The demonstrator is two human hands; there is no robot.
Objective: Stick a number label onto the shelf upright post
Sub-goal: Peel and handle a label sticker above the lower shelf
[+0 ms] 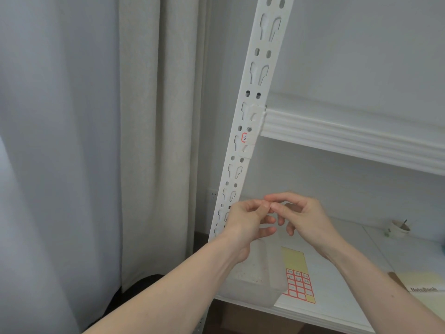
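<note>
Hands first: the left hand (250, 215) and right hand (297, 214) met fingertip to fingertip in front of the shelf, fingers curled, pinching at something too small to make out. Probably a number label being worked loose, but the label itself could not be seen, so what either hand truly held was unclear.

Biggest thing in play, the shelf upright post (249, 131), ran long and white from the top edge of view down to the left hand, leaning slightly, its slotted face toward the camera. It lay up and to the left of the hands, and the left hand was plainly the nearer, its knuckles just beside the post's lower stretch.

Below, the lower shelf board (342, 280) carried a translucent plastic box (255, 276) near its front left corner, and beside that the label sheet (298, 278), red-bordered stickers at its near end.

Smallest, one stuck label (244, 137) already sat on the post, well above the hands, under the upper shelf beam (349, 136).
</note>
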